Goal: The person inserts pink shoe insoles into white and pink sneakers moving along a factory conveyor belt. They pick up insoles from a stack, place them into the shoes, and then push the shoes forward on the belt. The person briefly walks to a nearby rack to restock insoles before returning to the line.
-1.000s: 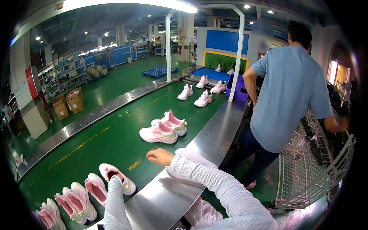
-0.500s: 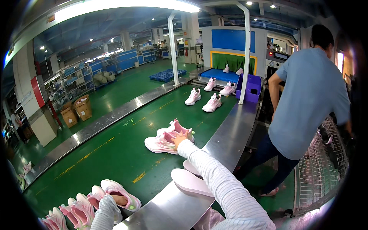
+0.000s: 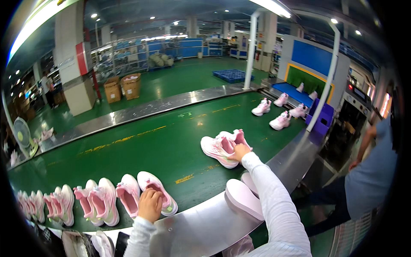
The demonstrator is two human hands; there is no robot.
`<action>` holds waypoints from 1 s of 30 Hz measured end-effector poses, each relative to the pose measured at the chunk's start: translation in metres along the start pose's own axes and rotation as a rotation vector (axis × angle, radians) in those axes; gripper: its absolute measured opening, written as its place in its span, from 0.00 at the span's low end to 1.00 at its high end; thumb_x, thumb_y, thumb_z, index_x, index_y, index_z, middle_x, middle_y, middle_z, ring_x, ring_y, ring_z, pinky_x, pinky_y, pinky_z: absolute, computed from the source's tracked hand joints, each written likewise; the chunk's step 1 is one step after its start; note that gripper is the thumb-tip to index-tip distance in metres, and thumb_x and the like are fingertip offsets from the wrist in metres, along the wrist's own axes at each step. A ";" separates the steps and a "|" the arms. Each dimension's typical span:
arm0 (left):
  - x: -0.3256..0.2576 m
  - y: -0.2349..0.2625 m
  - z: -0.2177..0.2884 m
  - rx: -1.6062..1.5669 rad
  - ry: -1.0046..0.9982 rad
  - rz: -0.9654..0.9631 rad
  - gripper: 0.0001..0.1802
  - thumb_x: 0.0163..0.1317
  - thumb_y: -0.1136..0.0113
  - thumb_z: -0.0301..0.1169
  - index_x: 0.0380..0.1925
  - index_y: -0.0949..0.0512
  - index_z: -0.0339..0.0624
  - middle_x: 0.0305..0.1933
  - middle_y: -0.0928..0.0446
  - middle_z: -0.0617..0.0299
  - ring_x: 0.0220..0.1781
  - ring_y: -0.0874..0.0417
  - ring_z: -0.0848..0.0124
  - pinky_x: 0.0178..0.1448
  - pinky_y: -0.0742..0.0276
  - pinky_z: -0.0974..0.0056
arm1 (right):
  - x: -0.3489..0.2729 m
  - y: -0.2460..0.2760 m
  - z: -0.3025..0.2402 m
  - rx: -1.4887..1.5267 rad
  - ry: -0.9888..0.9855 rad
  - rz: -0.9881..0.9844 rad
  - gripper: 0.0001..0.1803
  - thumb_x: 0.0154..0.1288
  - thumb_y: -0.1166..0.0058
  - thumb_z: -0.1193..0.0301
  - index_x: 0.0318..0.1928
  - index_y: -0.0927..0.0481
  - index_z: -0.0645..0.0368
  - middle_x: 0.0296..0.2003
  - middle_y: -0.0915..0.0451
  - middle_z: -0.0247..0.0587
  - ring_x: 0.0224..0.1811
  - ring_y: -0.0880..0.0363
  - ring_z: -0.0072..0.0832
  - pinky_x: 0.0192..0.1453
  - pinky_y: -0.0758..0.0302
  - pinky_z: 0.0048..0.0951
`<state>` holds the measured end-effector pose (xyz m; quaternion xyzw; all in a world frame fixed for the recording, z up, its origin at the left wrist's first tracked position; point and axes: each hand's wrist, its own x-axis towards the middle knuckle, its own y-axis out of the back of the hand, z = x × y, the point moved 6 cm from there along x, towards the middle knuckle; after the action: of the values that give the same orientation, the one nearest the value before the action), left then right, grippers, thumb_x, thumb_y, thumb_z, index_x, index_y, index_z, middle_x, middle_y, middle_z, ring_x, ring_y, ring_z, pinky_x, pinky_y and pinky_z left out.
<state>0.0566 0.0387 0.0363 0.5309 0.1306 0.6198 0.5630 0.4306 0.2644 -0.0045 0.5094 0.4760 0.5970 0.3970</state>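
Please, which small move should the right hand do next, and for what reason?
Probably the right hand should close firmly on the pink shoe it touches, because a full hold is unclear, while the left hand is at another shoe.

The green conveyor belt point(image 3: 128, 158) carries pairs of pink-and-white shoes point(image 3: 212, 148)

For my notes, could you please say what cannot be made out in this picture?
Head view: inside of a white-and-pink fabric sneaker, partly covered by the bare left hand.
Head view: some fingertips of the right hand, hidden by its back.
Head view: part of the rear flat pale slab, behind the white sleeve.
Head view: part of the blue-shirted co-worker, cut by the right edge.
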 end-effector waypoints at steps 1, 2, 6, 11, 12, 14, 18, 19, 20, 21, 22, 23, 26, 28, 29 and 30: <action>-0.024 0.020 0.004 0.082 0.070 0.162 0.12 0.48 0.50 0.25 0.35 0.27 0.39 0.45 0.31 0.49 0.51 0.33 0.52 0.56 0.40 0.51 | -0.007 0.001 -0.024 0.022 0.046 -0.021 0.32 0.39 0.46 0.43 0.30 0.21 0.63 0.25 0.22 0.49 0.31 0.23 0.41 0.38 0.27 0.35; -0.049 0.033 0.001 0.163 0.131 0.319 0.16 0.47 0.49 0.24 0.39 0.28 0.39 0.49 0.34 0.47 0.55 0.36 0.49 0.59 0.42 0.51 | -0.014 0.005 -0.050 0.043 0.081 -0.040 0.30 0.40 0.47 0.44 0.26 0.20 0.62 0.24 0.23 0.49 0.31 0.24 0.41 0.38 0.27 0.35; -0.118 0.039 -0.036 0.023 0.511 0.512 0.29 0.46 0.49 0.22 0.53 0.38 0.39 0.60 0.46 0.45 0.62 0.45 0.48 0.63 0.50 0.54 | -0.039 0.017 -0.143 0.096 0.337 0.051 0.27 0.45 0.48 0.48 0.22 0.20 0.64 0.23 0.23 0.49 0.34 0.26 0.43 0.42 0.28 0.36; -0.125 0.022 -0.069 -0.073 0.476 0.543 0.26 0.47 0.48 0.22 0.50 0.36 0.40 0.58 0.40 0.46 0.60 0.41 0.47 0.62 0.45 0.55 | -0.084 0.043 -0.242 0.161 0.518 -0.128 0.22 0.45 0.46 0.52 0.27 0.21 0.61 0.30 0.23 0.46 0.36 0.26 0.40 0.40 0.27 0.37; -0.126 0.022 -0.068 -0.062 0.478 0.570 0.26 0.46 0.47 0.22 0.50 0.36 0.40 0.60 0.43 0.45 0.60 0.41 0.47 0.61 0.43 0.56 | -0.095 0.046 -0.256 0.160 0.564 -0.215 0.21 0.45 0.46 0.53 0.27 0.21 0.60 0.30 0.23 0.45 0.37 0.26 0.40 0.40 0.27 0.37; -0.124 0.027 -0.067 -0.089 0.521 0.645 0.26 0.46 0.47 0.22 0.50 0.36 0.41 0.61 0.46 0.44 0.60 0.40 0.47 0.58 0.39 0.57 | -0.109 0.064 -0.273 0.131 0.616 -0.160 0.20 0.45 0.45 0.55 0.32 0.22 0.59 0.29 0.24 0.45 0.36 0.26 0.40 0.40 0.28 0.36; -0.130 0.033 -0.066 -0.101 0.579 0.662 0.24 0.46 0.45 0.23 0.47 0.34 0.41 0.62 0.46 0.43 0.59 0.37 0.49 0.56 0.37 0.60 | -0.148 0.124 -0.313 0.338 0.668 -0.041 0.20 0.50 0.46 0.60 0.42 0.26 0.57 0.28 0.25 0.44 0.35 0.25 0.39 0.38 0.28 0.35; -0.132 0.031 -0.069 -0.123 0.591 0.676 0.20 0.46 0.45 0.23 0.43 0.32 0.40 0.62 0.45 0.43 0.59 0.37 0.50 0.56 0.37 0.60 | -0.155 0.110 -0.318 0.470 0.640 -0.169 0.22 0.50 0.46 0.59 0.46 0.28 0.56 0.28 0.24 0.45 0.35 0.25 0.40 0.37 0.29 0.36; -0.132 0.029 -0.071 -0.151 0.598 0.690 0.17 0.45 0.45 0.23 0.39 0.30 0.39 0.61 0.44 0.43 0.59 0.36 0.51 0.56 0.37 0.61 | -0.166 0.102 -0.320 0.371 0.669 -0.133 0.22 0.50 0.46 0.62 0.46 0.29 0.55 0.26 0.25 0.42 0.34 0.24 0.38 0.33 0.28 0.36; -0.133 0.031 -0.070 -0.151 0.606 0.687 0.17 0.45 0.45 0.23 0.39 0.30 0.39 0.61 0.44 0.43 0.59 0.36 0.51 0.56 0.37 0.61 | -0.174 0.091 -0.323 0.365 0.638 -0.211 0.22 0.51 0.46 0.62 0.48 0.30 0.54 0.30 0.25 0.43 0.35 0.25 0.38 0.34 0.28 0.36; -0.134 0.031 -0.068 -0.262 0.628 0.684 0.13 0.45 0.45 0.22 0.35 0.30 0.38 0.60 0.43 0.42 0.59 0.36 0.51 0.56 0.37 0.61 | -0.181 0.081 -0.324 0.357 0.608 -0.288 0.23 0.51 0.47 0.63 0.49 0.30 0.54 0.34 0.25 0.44 0.37 0.25 0.38 0.35 0.27 0.36; -0.136 0.029 -0.068 -0.375 0.646 0.679 0.10 0.45 0.46 0.21 0.31 0.29 0.37 0.60 0.42 0.42 0.59 0.36 0.51 0.56 0.37 0.61 | -0.188 0.076 -0.323 0.497 0.601 -0.160 0.22 0.51 0.47 0.66 0.48 0.30 0.54 0.40 0.27 0.46 0.43 0.27 0.39 0.39 0.27 0.36; -0.152 0.031 -0.056 -0.362 0.603 0.674 0.08 0.44 0.46 0.20 0.28 0.28 0.37 0.60 0.42 0.41 0.59 0.36 0.50 0.57 0.38 0.61 | -0.214 0.082 -0.333 0.550 0.661 0.094 0.20 0.49 0.47 0.71 0.46 0.29 0.54 0.42 0.28 0.46 0.48 0.30 0.39 0.42 0.27 0.36; -0.159 0.034 -0.041 -0.275 0.572 0.647 0.10 0.42 0.46 0.18 0.29 0.27 0.36 0.60 0.43 0.43 0.59 0.37 0.50 0.59 0.39 0.60 | -0.231 0.078 -0.339 0.596 0.650 0.107 0.17 0.47 0.47 0.74 0.42 0.28 0.55 0.46 0.29 0.48 0.46 0.28 0.39 0.41 0.26 0.35; -0.162 0.034 -0.034 -0.253 0.566 0.620 0.10 0.41 0.46 0.18 0.29 0.26 0.35 0.60 0.44 0.44 0.60 0.38 0.50 0.59 0.39 0.59 | -0.238 0.072 -0.337 0.617 0.587 0.117 0.15 0.47 0.47 0.74 0.40 0.27 0.55 0.49 0.30 0.47 0.42 0.25 0.39 0.39 0.26 0.33; -0.164 0.033 -0.030 -0.230 0.559 0.592 0.11 0.41 0.45 0.17 0.29 0.26 0.35 0.60 0.45 0.45 0.60 0.39 0.50 0.59 0.39 0.59 | -0.242 0.068 -0.334 0.639 0.524 0.126 0.14 0.47 0.47 0.74 0.38 0.25 0.55 0.51 0.30 0.46 0.37 0.23 0.39 0.36 0.25 0.32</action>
<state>-0.0184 -0.0962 -0.0348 0.2908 0.0500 0.8854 0.3592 0.1418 -0.0378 -0.0038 0.4660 0.6899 0.5520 0.0471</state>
